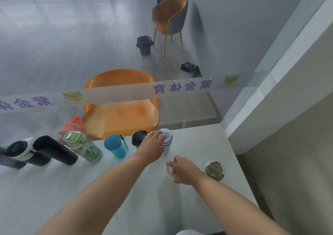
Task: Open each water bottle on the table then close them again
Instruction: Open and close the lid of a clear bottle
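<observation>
Nearest me, my right hand (182, 170) curls over a white cap (169, 171) lying on the pale table (90, 198), fingers closed around it. At about three o'clock from that hand sits a grey tumbler (214, 170), seen from above, standing apart from the others.

Further out, my left hand (151, 147) is wrapped on the white bottle (166, 141) with blue bands; I cannot tell if its mouth is covered.

From there toward nine o'clock runs the row along the table's far edge: a black-lidded bottle (137, 138), a teal bottle (115, 146), a green bottle (82, 145) whose printing is too blurred to read, then two black flasks (54, 150).

Beyond the glass stands an orange chair (119, 105). A frosted strip (115, 94) across the pane carries mirrored purple characters, 紫金体育, beside a yellow winged emblem (73, 96).
</observation>
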`<state>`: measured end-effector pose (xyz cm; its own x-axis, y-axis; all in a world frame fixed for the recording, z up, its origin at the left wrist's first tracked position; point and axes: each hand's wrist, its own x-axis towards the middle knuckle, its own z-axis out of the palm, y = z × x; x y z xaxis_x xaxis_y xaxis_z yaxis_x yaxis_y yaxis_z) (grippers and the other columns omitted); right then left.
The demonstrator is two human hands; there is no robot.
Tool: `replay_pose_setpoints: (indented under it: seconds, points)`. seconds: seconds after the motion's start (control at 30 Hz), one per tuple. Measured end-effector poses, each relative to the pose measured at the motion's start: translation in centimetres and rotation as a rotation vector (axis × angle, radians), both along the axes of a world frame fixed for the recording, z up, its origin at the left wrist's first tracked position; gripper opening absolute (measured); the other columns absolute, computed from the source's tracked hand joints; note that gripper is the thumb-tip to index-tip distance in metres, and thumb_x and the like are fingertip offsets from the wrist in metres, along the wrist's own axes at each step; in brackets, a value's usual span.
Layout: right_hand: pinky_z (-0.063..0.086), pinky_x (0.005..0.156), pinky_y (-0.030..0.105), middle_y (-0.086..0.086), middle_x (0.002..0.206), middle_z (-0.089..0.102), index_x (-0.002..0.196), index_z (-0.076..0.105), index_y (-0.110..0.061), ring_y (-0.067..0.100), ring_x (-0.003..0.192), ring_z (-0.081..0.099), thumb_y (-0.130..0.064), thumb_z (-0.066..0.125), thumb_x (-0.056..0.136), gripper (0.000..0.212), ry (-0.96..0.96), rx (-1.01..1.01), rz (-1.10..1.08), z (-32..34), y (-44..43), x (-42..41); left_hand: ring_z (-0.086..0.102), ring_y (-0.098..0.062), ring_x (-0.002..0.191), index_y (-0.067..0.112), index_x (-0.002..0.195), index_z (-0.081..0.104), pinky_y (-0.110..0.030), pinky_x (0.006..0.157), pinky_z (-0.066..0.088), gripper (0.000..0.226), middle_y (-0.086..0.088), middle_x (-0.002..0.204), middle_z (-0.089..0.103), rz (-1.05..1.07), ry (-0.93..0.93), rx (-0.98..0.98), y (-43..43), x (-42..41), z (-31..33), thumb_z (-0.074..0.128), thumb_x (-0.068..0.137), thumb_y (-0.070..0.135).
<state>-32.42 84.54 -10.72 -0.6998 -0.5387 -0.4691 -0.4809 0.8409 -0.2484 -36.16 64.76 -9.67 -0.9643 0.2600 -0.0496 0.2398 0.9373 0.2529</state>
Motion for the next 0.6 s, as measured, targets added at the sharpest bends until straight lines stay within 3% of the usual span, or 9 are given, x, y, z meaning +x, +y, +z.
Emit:
replay_pose_setpoints:
  seconds: [0.13,0.33,0.6]
  points:
    - [0.049,0.090,0.039,0.009,0.121,0.050,0.132,0.050,-0.022,0.037,0.106,0.055,-0.019,0.056,0.089,0.044,0.025,-0.009,-0.052,0.2,2.4,-3.3,0.034,-0.027,0.134,0.021,0.138,0.045,-0.039,0.108,0.037,0.045,-0.003,0.146,0.041,0.027,-0.034,0.025,1.4,-1.8,-0.2,0.057,0.095,0.029]
    - [0.046,0.101,0.041,0.008,0.130,0.047,0.139,0.045,-0.029,0.034,0.118,0.050,-0.025,0.066,0.086,0.057,-0.063,0.023,-0.125,0.2,5.5,-9.9,0.041,-0.029,0.122,0.017,0.132,0.050,-0.036,0.095,0.043,0.037,-0.006,0.135,0.047,0.087,-0.038,0.002,3.0,-3.5,-0.9,0.052,0.098,0.033]
    - [0.048,0.100,0.041,0.005,0.129,0.047,0.138,0.046,-0.031,0.031,0.117,0.049,-0.027,0.073,0.082,0.062,-0.086,-0.005,-0.108,-0.4,4.7,-15.2,0.048,-0.031,0.114,0.015,0.121,0.059,-0.038,0.095,0.045,0.033,-0.007,0.126,0.053,0.112,0.030,-0.036,3.1,-3.8,-2.0,0.053,0.096,0.036]
